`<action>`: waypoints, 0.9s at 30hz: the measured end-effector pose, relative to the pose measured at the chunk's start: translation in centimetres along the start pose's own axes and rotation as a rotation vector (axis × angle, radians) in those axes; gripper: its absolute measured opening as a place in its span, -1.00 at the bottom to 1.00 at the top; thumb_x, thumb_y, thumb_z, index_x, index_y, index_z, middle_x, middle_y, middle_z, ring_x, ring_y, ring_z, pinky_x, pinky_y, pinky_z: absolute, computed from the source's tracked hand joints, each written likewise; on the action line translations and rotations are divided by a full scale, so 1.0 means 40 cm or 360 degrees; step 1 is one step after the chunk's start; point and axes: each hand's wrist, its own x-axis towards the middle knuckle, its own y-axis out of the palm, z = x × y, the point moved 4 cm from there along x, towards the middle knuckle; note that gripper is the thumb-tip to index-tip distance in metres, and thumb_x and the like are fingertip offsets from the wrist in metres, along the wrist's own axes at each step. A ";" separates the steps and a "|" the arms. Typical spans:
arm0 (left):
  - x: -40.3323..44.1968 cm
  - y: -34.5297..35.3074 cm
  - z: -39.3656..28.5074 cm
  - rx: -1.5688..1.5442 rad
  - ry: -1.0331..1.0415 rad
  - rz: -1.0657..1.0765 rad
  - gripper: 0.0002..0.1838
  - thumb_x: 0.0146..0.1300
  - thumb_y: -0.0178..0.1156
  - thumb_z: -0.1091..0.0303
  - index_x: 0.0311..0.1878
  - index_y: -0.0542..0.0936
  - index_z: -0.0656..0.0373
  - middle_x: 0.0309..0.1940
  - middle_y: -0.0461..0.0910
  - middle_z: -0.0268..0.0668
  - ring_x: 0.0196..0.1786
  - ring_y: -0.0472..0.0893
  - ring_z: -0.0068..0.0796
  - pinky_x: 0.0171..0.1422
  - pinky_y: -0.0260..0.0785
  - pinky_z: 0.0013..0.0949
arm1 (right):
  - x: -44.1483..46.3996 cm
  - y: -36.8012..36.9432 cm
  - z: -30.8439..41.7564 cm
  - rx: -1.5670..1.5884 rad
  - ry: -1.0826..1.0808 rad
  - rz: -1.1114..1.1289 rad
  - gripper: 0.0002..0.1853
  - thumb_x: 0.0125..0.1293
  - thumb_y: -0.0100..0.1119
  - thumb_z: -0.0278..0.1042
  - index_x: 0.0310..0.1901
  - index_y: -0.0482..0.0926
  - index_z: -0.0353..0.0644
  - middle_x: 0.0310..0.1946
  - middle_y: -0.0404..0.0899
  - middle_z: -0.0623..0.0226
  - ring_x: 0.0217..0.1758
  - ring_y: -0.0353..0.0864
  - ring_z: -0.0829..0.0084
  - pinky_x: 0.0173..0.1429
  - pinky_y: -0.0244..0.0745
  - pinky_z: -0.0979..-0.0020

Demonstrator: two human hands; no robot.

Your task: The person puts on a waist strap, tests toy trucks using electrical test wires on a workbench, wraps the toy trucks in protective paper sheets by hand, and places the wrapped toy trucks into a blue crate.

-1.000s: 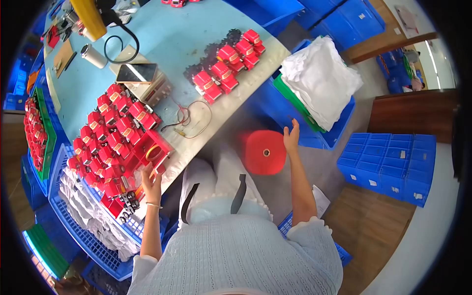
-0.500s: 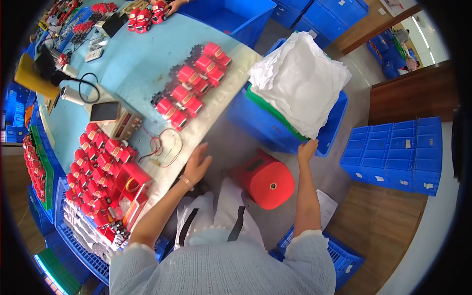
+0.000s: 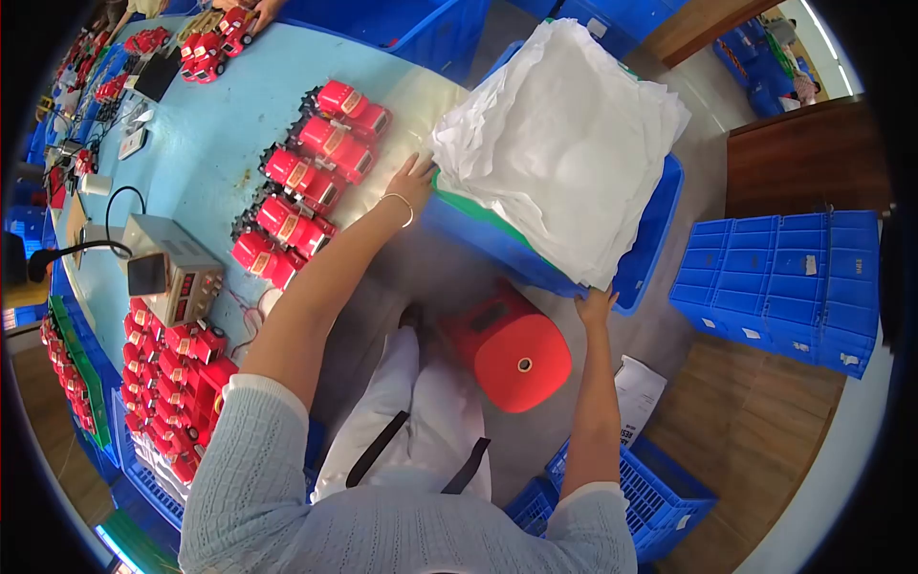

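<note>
A stack of crumpled white paper sheets [image 3: 564, 134] lies on a green tray [image 3: 492, 218], whose rim shows under the near left side. Both sit over a large blue bin [image 3: 660, 225]. At the near corner my right hand [image 3: 595, 304] has its fingers closed on the tray's edge under the paper. My left hand [image 3: 411, 187], with a bracelet at the wrist, is at the tray's left corner, fingers apart and stretched out; whether they touch the rim is unclear. Beside it on the table stands a row of red toy trucks [image 3: 330, 143] with black wheels.
A red stool [image 3: 521, 359] stands on the floor before me. Stacked blue crates [image 3: 779, 282] are at the right. On the blue table [image 3: 210, 124] sit a power supply [image 3: 177, 268] and more red trucks [image 3: 158, 383]. Another person's hand [image 3: 266, 11] holds a truck at the far edge.
My left hand has moved forward from the table's edge to the tray's left corner. My right hand stays at the near corner. The view has shifted toward the bin.
</note>
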 end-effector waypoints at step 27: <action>0.013 0.154 -0.022 0.0101 0.0143 -0.1577 -0.73 0.06 -0.02 0.20 -0.32 0.67 -0.02 -0.24 0.63 -0.26 -0.08 0.58 -0.29 0.00 0.36 -0.20 | -0.140 0.277 -0.180 0.2643 0.0777 -0.0029 -0.63 0.08 0.03 -0.01 -0.16 0.53 -0.06 -0.32 0.57 0.34 -0.20 0.50 0.24 -0.20 0.25 0.17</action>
